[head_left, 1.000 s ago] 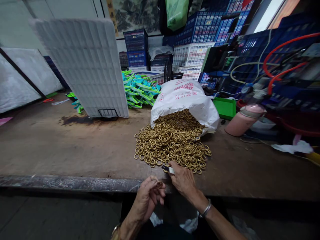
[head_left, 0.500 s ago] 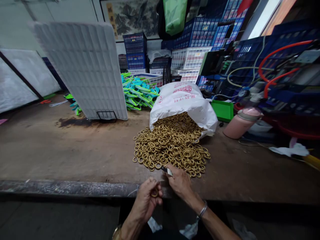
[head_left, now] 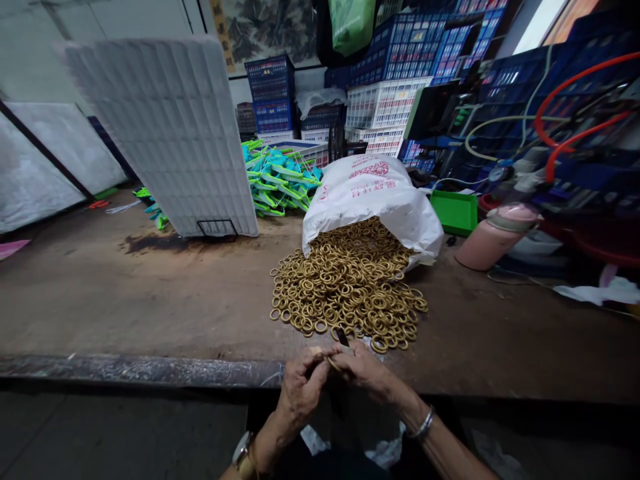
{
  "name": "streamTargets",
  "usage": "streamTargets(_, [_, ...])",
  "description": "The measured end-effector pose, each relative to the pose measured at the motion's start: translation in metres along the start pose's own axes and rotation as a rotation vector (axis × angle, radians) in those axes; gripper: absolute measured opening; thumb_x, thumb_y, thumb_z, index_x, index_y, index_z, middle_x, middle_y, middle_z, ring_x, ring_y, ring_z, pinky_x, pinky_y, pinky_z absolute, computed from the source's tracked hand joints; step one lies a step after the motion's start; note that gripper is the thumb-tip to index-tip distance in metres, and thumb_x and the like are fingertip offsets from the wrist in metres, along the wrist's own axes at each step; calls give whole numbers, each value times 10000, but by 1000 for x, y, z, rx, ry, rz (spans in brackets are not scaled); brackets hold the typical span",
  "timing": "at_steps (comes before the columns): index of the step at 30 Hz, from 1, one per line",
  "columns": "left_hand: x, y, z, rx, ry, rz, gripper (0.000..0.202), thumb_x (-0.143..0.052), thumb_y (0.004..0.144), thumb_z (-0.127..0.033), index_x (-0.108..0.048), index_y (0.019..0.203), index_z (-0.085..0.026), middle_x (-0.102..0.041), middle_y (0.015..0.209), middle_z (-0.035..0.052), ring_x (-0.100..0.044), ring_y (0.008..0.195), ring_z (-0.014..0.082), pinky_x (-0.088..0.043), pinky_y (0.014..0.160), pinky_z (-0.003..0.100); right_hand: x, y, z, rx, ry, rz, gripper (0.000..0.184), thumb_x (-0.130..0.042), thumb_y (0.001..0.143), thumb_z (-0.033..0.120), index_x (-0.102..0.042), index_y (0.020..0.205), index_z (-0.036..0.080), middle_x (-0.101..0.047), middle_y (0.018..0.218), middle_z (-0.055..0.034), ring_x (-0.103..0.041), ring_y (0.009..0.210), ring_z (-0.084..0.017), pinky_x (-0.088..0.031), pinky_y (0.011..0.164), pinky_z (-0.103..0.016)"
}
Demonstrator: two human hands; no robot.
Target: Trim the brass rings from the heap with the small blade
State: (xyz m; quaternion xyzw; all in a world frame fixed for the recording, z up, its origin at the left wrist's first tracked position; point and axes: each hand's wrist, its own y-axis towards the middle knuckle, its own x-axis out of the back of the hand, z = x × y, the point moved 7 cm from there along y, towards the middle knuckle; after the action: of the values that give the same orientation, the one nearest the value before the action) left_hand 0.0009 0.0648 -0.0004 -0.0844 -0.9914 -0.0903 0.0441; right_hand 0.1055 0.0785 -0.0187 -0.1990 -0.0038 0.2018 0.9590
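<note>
My left hand is closed with its fingertips on a brass-coloured ring, just over the table's front edge. Against it, my right hand is closed round a small knife-like tool, whose dark tip points up and away from me. The thumbs and fingers of both hands meet at the ring and partly cover it. Right beyond the hands lies a heap of similar rings, spilling from the open mouth of a white woven sack with red print.
The brown table has a worn front edge. A padded white panel stands at left, with green and turquoise plastic pieces behind it. At right are a green tray and a pink bottle. Stacked crates line the back.
My hands have come together: the left moved up and right with its ring, against the right hand. The tool's tip has swung from pointing left to pointing up and away. The view shifted slightly.
</note>
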Motion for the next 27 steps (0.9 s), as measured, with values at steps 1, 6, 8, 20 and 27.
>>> streamTargets(1, [1, -1, 0, -37, 43, -2, 221, -482, 793, -206, -643, 940, -169, -666, 914, 77, -589, 860, 193, -434, 804, 310, -2, 0, -1, -12, 13, 17, 110, -456, 600, 243, -371, 553, 192, -303, 470, 89, -217, 427, -47, -149, 392, -186])
streamTargets(6, [10, -2, -3, -120, 230, -90, 154, -500, 781, -205, -649, 785, -169, -642, 722, 42, -579, 678, 152, -445, 660, 257, -1, 2, -5, -61, -2, -53, 126, -446, 669, 315, -455, 689, 191, -379, 485, 79, -271, 415, -52, -162, 389, -178])
streamTargets(8, [13, -3, -5, -134, 265, -131, 134, -515, 768, -204, -645, 759, -170, -630, 699, 40, -570, 653, 148, -437, 637, 250, 4, 2, 0, 21, -63, -126, 165, -422, 716, 347, -468, 712, 189, -395, 477, 74, -299, 426, -59, -207, 410, -182])
streamTargets(20, [2, -6, 7, 364, -205, -4, 274, -536, 744, -392, -520, 614, -151, -478, 486, -42, -382, 404, 61, -296, 413, 181, 4, 4, 12, 275, -455, -273, 253, -401, 757, 347, -420, 565, 183, -393, 535, 50, -368, 530, -90, -285, 498, -212])
streamTargets(27, [-9, -14, 16, 473, -500, 89, 307, -529, 739, -454, -488, 726, -150, -473, 560, -44, -292, 360, 19, -196, 342, 155, 3, -2, 19, 261, -389, -241, 270, -355, 779, 370, -443, 601, 187, -443, 522, 39, -418, 515, -101, -328, 510, -216])
